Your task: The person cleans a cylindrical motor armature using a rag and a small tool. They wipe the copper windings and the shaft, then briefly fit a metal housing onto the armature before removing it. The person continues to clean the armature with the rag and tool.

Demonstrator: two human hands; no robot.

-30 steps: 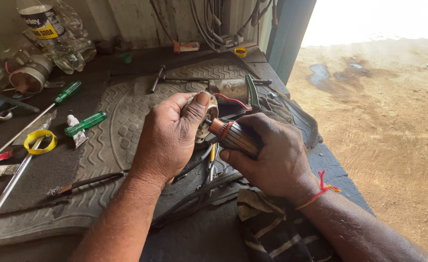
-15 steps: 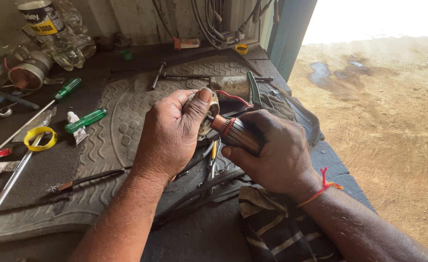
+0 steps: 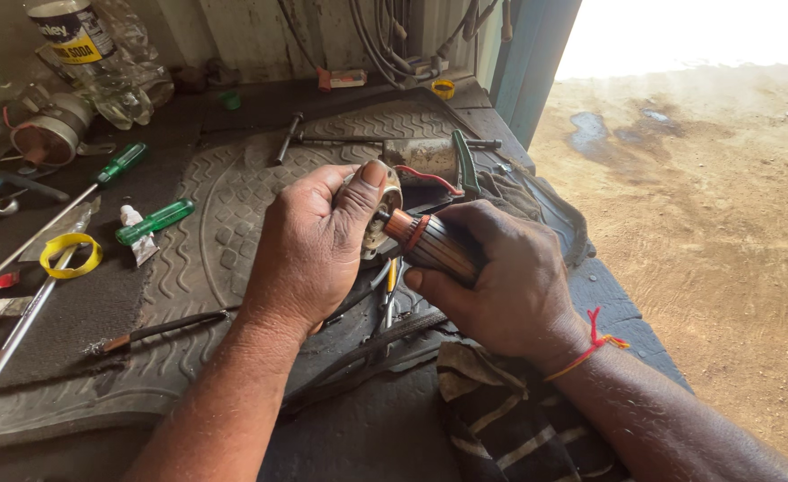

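Right hand [image 3: 510,281]: fingers wrapped and pressed together around a copper-coloured cylindrical motor armature with a red band near its end [image 3: 434,245], held level above the bench, centre of scene. Red thread on that wrist.

Left hand [image 3: 318,245]: fingers curled shut over a round grey metal end cap [image 3: 383,212] sitting on the armature's left end; thumb pressed on the cap's top edge. Cap and armature touching.

Below both hands: black ribbed rubber mat [image 3: 224,205] spread over the dark workbench. Thin pliers with yellow-marked handles [image 3: 390,286] lie on the mat directly under the hands. Far side, just beyond the hands: grey metal cylinder housing with a red wire [image 3: 421,159].

Left of hands: two green-handled screwdrivers [image 3: 154,220], a yellow tape roll [image 3: 70,254], a long steel spanner [image 3: 10,335]. Far left: crumpled clear plastic bottle [image 3: 99,54]. Near right: striped dark cloth [image 3: 510,419].
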